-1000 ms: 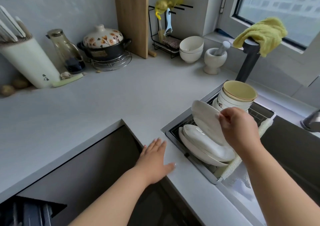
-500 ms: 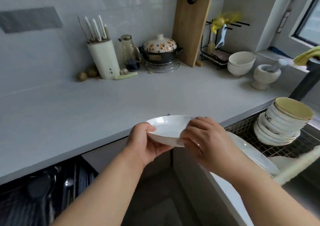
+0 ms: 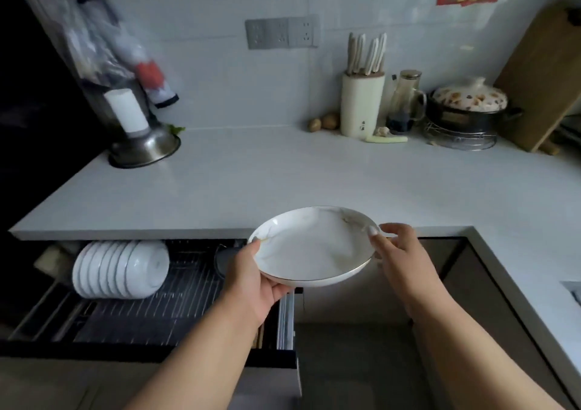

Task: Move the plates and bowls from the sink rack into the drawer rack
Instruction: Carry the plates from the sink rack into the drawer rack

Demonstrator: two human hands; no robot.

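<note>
A white plate [image 3: 314, 246] with a thin gold rim hangs level in front of the counter edge, above the right end of the open drawer. My left hand [image 3: 251, 277] grips its left rim, thumb on top and fingers underneath. My right hand [image 3: 396, 249] is at the plate's right rim with loosely curled fingers; the thumb touches the rim. The drawer rack [image 3: 176, 303] is a dark wire grid, pulled out below the counter. A row of white bowls [image 3: 121, 270] stands on edge at its left. The sink rack is out of view.
The grey counter [image 3: 283, 183] runs along the wall and turns the corner at right. On it stand a steel bowl [image 3: 144, 145], a knife block [image 3: 361, 108], a glass jug [image 3: 405, 101], a flowered pot [image 3: 468, 108] and a wooden board [image 3: 540, 79]. The drawer front [image 3: 151, 353] juts toward me.
I have turned left from the sink to the open drawer. The plate moved from my right hand's lift at the sink rack into my left hand's grip; my right hand has loosened on the rim.
</note>
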